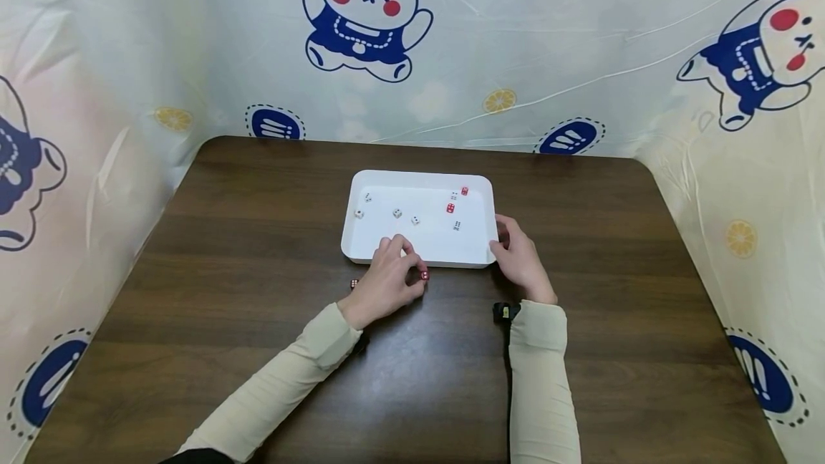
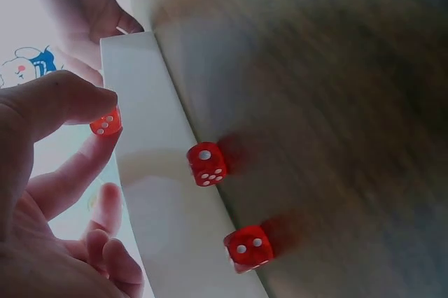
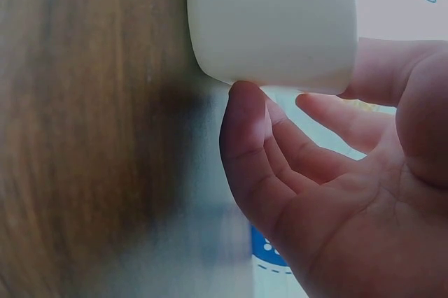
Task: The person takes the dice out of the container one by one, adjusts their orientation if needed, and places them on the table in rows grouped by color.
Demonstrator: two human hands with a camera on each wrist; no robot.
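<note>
My left hand (image 1: 389, 281) pinches a red die (image 2: 106, 123) between thumb and forefinger, just in front of the white tray (image 1: 387, 245). Its other fingers are loosely bent. Two more red dice, one (image 2: 208, 164) nearer the pinched die and another (image 2: 248, 249) farther along, lie on the table by the tray's front wall. From the head, only one of them (image 1: 354, 283) shows, left of the wrist. At the tray's right end, my right hand (image 1: 520, 260) grips the rim, thumb over the edge and fingers against the outer side.
Inside the tray, several white dice, such as one at the middle (image 1: 397, 213), are spread about. Two red dice (image 1: 450, 208) lie among white ones on the right. The dark wooden table (image 1: 258, 199) is bordered by a printed curtain (image 1: 464, 41). A black strap (image 1: 505, 312) sits at the right wrist.
</note>
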